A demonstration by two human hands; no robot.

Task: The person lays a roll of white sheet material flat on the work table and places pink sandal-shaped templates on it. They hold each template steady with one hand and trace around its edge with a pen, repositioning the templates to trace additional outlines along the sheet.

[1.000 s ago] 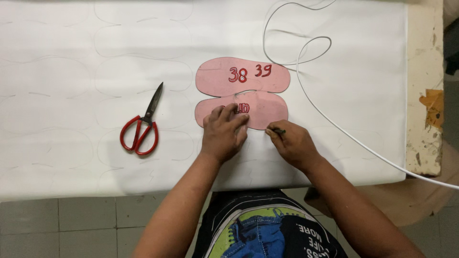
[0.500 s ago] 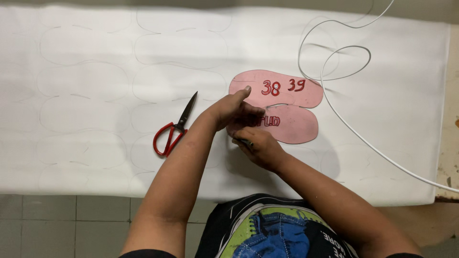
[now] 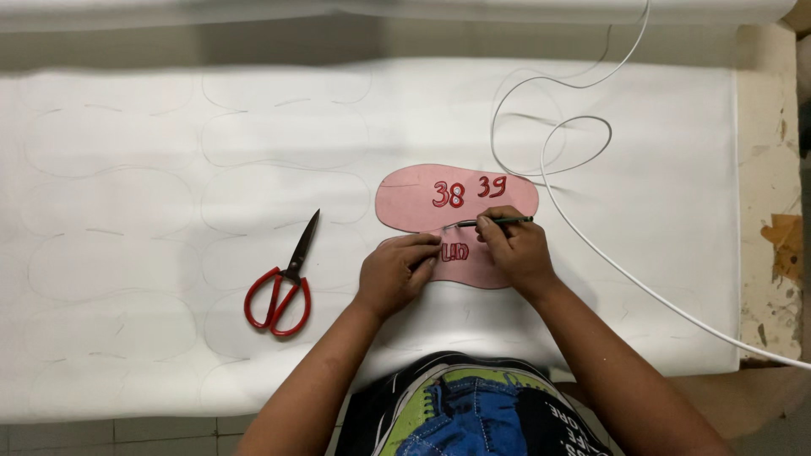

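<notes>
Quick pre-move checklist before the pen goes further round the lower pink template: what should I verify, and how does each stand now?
1. Left hand pressing the lower template: ok, fingers lie flat on it.
2. Right hand gripping the pen: ok.
3. Pen tip on the template edge: cannot tell, too small.
4. Upper template clear of the lower one: not ok, they meet or overlap.
5. Scissors out of the way: ok, lying apart to the left.
6. White cable clear of the hands: ok, passes to the right.

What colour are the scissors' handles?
Red, with dark blades; the scissors show clearly in the head view.
</notes>
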